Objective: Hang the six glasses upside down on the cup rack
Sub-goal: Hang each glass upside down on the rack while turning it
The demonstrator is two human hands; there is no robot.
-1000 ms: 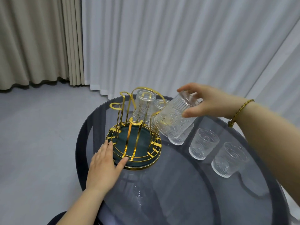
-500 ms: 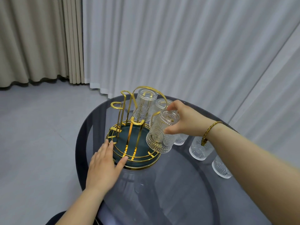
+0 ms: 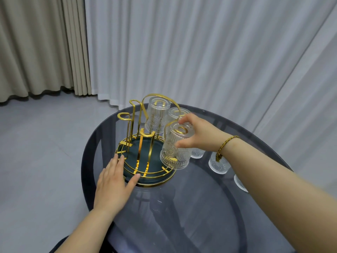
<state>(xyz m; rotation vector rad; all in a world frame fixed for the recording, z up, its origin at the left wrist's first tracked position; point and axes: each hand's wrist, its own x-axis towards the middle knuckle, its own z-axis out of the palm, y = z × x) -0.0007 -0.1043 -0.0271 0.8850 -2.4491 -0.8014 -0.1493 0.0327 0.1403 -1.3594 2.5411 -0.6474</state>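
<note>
The cup rack stood on the counter, toward its left side. Two glasses hung upside down at the back of the rack. A third glass sat upside down on the rack's right side, in the right hand. The left hand lay at the rack's front-left edge. Three more glasses stood to the right of the rack.

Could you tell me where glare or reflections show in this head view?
Head view: bright glints on the gold wire cup rack; the dark round glass table mirrors the rack; the clear ribbed glass in the right hand stays sharp.
</note>
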